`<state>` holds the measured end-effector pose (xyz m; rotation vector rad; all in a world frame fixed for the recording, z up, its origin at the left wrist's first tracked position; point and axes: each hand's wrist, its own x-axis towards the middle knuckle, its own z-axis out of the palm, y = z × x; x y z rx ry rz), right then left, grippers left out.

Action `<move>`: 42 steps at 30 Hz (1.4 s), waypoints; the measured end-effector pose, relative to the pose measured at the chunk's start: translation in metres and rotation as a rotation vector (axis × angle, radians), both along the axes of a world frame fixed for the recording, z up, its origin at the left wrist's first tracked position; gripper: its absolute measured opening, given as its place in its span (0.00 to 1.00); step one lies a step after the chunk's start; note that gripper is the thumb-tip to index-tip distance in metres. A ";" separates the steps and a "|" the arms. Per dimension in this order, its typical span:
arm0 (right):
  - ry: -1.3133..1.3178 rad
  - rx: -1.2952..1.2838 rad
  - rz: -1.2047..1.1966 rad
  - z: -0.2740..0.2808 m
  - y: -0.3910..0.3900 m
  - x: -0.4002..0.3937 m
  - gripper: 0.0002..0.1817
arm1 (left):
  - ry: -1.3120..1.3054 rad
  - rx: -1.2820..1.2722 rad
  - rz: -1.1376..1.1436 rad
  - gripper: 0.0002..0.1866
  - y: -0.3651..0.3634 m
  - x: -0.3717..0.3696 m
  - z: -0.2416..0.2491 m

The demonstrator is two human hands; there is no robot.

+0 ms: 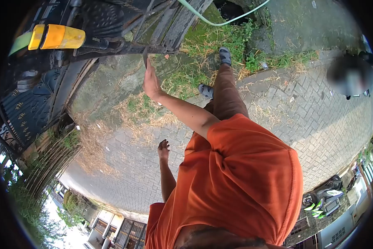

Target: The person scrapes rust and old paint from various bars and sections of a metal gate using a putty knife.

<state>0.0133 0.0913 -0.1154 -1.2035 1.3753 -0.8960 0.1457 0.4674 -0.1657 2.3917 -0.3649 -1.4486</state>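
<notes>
My right hand [151, 83] is stretched out along my extended arm, its fingers together at a narrow, flat dark strip [145, 57]. That strip meets the end of a long dark beam [130, 49]. Lower in the view, my left hand [163, 150] hangs over the paving, its loosely curled fingers apart and holding nothing. Beyond the right hand, at the upper left, is a yellow-orange hose connector [62, 36] with a black nozzle [97, 42] and a pale green hose [19, 45].
Green hose [219, 24] arcs across the top, near a dark hole [232, 10]. My shoes [224, 56] stand among grass and dry straw [140, 110]. Brick paving [128, 174] stretches behind. Dark gate panels [29, 110] rise at left; a motorcycle [325, 199] is parked at lower right.
</notes>
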 end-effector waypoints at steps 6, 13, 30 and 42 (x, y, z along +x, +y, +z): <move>-0.135 0.020 -0.139 -0.013 -0.014 0.009 0.48 | 0.006 0.008 -0.059 0.22 -0.004 0.006 0.001; -0.130 -0.036 -0.132 -0.015 -0.017 0.008 0.48 | 0.050 0.030 -0.077 0.20 0.021 0.003 -0.005; -0.225 0.165 -0.200 -0.026 -0.012 0.030 0.42 | -0.118 -0.363 -0.312 0.22 -0.168 -0.018 0.063; -1.265 0.853 -0.618 -0.052 -0.006 -0.020 0.20 | -0.166 -1.503 -0.292 0.39 -0.442 -0.048 0.267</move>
